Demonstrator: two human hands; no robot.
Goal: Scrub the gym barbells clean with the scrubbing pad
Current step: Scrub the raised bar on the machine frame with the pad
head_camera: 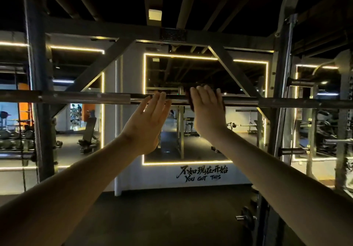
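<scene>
Across the dark steel rack (36, 64), from left upright to right upright: long silver steel barbell (86, 98), lying level. Near its middle, left hand (150, 119), grip apart, straight fingertips touching the shaft. Just right of that, right hand (207, 110), grip likewise apart, flat fingers pressing a dark scrubbing pad (189, 102) against the bar, pad edges showing on either side of the palm.

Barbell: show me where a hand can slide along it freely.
Bare barbell runs from the left hand out to the left upright, and from the right hand with its scrubbing pad out to the right upright. Crowded: the gap between the hands.
</scene>
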